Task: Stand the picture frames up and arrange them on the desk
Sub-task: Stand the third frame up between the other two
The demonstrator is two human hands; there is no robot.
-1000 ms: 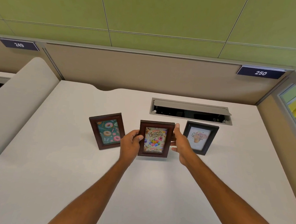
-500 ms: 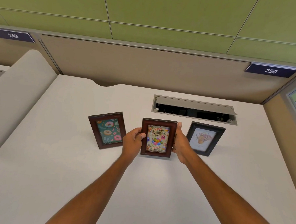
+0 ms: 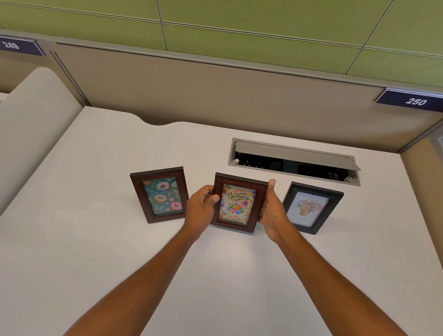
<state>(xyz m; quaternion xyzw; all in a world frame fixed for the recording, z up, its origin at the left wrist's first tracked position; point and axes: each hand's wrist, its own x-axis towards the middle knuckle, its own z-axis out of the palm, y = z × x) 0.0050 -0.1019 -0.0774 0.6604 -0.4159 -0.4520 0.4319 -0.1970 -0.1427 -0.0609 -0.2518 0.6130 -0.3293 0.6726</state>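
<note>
Three picture frames stand in a row on the white desk (image 3: 82, 250). The middle one, a brown birthday frame (image 3: 236, 203) with balloons, is upright and gripped on both sides: my left hand (image 3: 200, 209) holds its left edge, my right hand (image 3: 272, 211) its right edge. Left of it stands a brown donut frame (image 3: 160, 194), leaning back, apart from my hand. On the right stands a black flower frame (image 3: 310, 208), just beyond my right hand.
An open cable tray (image 3: 292, 162) is sunk into the desk behind the frames. Beige partition walls close off the back and right, with number plates 249 (image 3: 14, 45) and 250 (image 3: 415, 101). A rounded beige divider (image 3: 24, 131) borders the left.
The birthday frame stays held between both hands and looks more upright. My right hand has closed flat against its right edge. The view shifted slightly.
</note>
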